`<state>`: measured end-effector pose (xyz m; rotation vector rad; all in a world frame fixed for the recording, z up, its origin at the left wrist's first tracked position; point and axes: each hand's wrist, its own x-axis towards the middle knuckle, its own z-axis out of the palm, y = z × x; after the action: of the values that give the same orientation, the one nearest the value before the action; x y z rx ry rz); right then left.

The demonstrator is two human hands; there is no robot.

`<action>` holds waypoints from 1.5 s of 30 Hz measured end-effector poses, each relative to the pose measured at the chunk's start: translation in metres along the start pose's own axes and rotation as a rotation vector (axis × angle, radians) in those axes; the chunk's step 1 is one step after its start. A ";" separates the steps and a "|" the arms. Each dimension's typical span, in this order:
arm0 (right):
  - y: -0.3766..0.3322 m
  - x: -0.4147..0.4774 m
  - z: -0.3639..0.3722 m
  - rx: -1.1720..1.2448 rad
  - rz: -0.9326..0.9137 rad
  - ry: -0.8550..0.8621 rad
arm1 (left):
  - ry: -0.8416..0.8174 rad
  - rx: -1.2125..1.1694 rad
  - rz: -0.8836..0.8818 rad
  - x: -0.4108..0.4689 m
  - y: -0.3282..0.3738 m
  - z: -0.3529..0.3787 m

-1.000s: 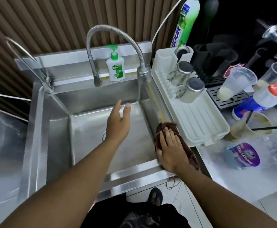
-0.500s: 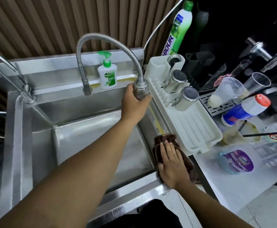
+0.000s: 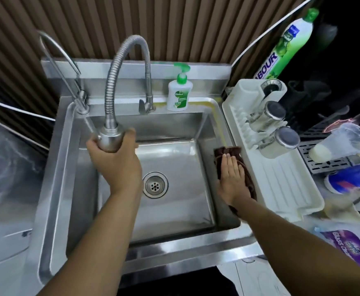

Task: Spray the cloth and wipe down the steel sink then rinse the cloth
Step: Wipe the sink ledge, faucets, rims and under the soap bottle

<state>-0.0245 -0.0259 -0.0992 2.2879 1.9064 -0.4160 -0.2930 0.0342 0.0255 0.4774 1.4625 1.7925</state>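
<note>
Left hand point(image 3: 116, 161) is clenched round the spout point(image 3: 108, 140), fingers point(image 3: 130, 133) wrapped over the smooth bulbous steel head, holding it out over the sink's point(image 3: 53, 189) left side. That looks like a way of keeping the ribbed hose point(image 3: 114, 67) clear of the side being wiped. Right of the drain point(image 3: 155, 184), the right hand point(image 3: 231, 178) lies flat and released, palm pressing the cloth point(image 3: 226, 151) against the sink's right rim, just beside the rack point(image 3: 281, 184). No grip there, only downward pressure, which suits a wiping stroke along that edge.

The cloth is dark brown, soft and bunched, with a ribbed hem poking out ahead of the fingertips. The basin is brushed steel with a dull sheen and streaks (whether water or reflection, I cannot tell). Behind the drain, on the back ledge, stands a white soap bottle point(image 3: 179, 92) with a green pump. The rack is cream plastic, ridged, with two shiny steel cups point(image 3: 281, 138) lying tipped. No water shows at the spout, so rinsing appears not yet begun.
</note>
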 end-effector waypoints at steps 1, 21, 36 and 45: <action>0.000 0.003 -0.002 0.004 -0.003 -0.009 | 0.033 -0.041 0.002 0.010 0.001 -0.002; 0.002 0.005 0.013 0.010 0.047 0.102 | -0.252 0.343 0.025 0.057 -0.035 0.113; -0.045 0.054 -0.007 0.081 0.204 0.150 | -0.165 0.436 0.113 0.115 -0.052 0.186; -0.043 0.158 -0.020 -0.027 0.188 0.230 | -0.280 0.636 0.097 0.137 -0.066 0.190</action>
<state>-0.0385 0.1369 -0.1233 2.5632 1.7528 -0.1085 -0.2273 0.2659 -0.0085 1.0848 1.8067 1.2296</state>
